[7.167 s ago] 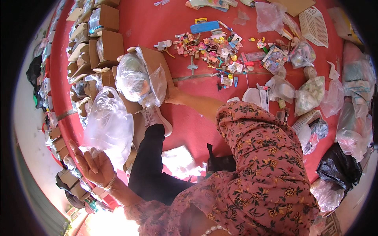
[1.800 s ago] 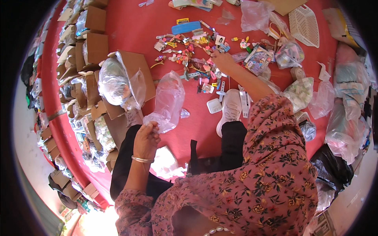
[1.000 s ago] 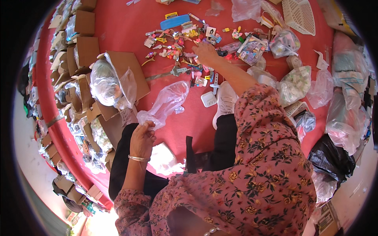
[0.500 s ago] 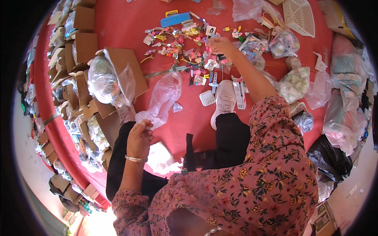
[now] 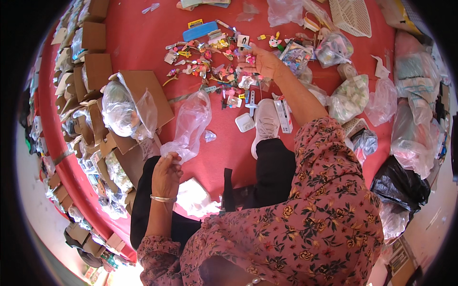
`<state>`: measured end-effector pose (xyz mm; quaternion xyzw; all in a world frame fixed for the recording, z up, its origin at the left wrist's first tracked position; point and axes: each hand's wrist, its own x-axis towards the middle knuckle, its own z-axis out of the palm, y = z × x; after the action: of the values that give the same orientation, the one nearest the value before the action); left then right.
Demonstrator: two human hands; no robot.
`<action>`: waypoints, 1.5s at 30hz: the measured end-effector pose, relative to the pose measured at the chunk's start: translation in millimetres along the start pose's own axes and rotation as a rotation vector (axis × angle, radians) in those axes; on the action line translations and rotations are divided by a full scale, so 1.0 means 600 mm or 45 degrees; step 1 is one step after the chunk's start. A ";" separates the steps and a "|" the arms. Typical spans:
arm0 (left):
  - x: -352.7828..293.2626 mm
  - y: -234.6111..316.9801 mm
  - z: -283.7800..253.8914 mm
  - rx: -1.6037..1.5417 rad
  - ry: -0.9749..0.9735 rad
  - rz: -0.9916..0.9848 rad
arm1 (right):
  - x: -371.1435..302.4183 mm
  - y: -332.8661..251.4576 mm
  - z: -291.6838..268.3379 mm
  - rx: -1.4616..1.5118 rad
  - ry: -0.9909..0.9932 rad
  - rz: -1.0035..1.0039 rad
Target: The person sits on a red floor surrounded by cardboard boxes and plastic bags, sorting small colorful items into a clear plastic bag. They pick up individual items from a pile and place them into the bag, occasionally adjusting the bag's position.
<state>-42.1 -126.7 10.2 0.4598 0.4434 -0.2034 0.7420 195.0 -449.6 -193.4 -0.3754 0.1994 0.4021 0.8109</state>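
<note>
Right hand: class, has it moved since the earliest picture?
Yes. The right hand has moved to the right, away from the open cardboard box: it was at the box's edge, now it is at the pile of small colourful trinkets.

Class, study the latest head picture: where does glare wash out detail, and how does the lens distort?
Head view: glare whitens the pale item beside the black trousers and the lower-left edge; head view: the translucent bag in the left hand shows sheen; head view: cardboard boxes at left follow a curve, corners black.
</note>
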 end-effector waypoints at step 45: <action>-0.007 0.004 0.004 -0.002 0.003 0.027 | -0.039 0.021 -0.004 0.402 -0.496 0.044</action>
<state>-41.6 -128.2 15.5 0.4643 0.4394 -0.1946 0.7440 171.0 -458.0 -186.0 -0.1559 0.1060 0.4446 0.8757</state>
